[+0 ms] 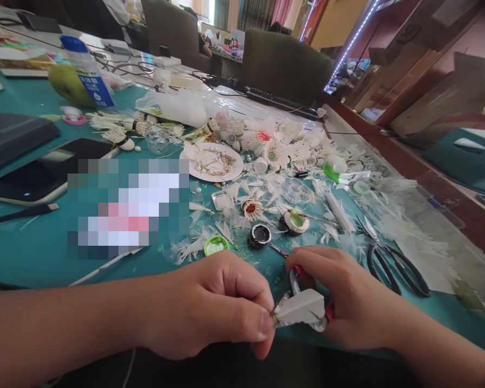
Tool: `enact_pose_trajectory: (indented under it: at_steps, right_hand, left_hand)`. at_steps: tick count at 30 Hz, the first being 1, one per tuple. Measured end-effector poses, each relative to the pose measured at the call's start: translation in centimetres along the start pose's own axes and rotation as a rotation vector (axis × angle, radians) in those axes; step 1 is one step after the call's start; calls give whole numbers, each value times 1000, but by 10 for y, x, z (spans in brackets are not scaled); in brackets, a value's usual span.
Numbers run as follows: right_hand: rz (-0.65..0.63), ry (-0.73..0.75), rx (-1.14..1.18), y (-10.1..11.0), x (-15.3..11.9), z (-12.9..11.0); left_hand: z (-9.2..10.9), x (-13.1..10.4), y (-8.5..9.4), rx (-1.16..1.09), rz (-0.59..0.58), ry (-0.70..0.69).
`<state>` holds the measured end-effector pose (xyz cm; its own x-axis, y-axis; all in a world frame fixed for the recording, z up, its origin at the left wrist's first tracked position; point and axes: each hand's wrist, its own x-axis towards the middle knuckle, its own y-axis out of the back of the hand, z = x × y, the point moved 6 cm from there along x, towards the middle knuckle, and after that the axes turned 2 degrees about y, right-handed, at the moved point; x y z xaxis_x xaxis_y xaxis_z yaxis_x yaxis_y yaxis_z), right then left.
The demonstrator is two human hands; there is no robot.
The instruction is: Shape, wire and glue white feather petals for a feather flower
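My left hand (226,307) is closed, thumb and forefinger pinching the narrow end of a white feather piece (303,308). The feather's broad end points right, toward my right hand (339,296), whose fingers curl round a metal tool with red handles (304,276). Much of that tool is hidden by my fingers and the feather, so I cannot tell its exact kind. Beyond my hands stand an open black paint pot (260,236), a pot of light green paint (295,221) with a brush (319,217) across it, and a bright green lid (216,246).
Black-handled scissors (396,264) lie right of my right hand. Feather scraps and several shuttlecocks (272,153) cover the middle and back. A white plate (212,161) holds wire pieces. On the left are a phone (44,170), a glue bottle (88,73) and a green fruit (67,86).
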<state>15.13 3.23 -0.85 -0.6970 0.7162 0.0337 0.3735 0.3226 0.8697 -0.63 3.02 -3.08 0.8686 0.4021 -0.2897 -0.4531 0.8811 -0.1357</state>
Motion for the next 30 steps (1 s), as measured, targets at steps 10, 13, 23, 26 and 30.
enact_pose_trajectory:
  at_steps: [10, 13, 23, 26, 30]
  right_hand:
    - [-5, -47, -38, -3, -2, -1]
    - [-13, -70, -50, -4, -3, 0]
    - [-38, -167, -62, -5, -6, 0]
    - [-36, -186, -58, -5, -7, 1]
    - [-21, -165, -68, -5, -6, 1]
  left_hand:
    - [-4, 1, 1, -80, 20, 0]
    - [-3, 1, 3, -125, 40, -7]
    - [-4, 2, 5, -99, 72, -41]
    - [-3, 1, 7, -71, 106, -67]
    - [-3, 0, 8, -89, 146, -86]
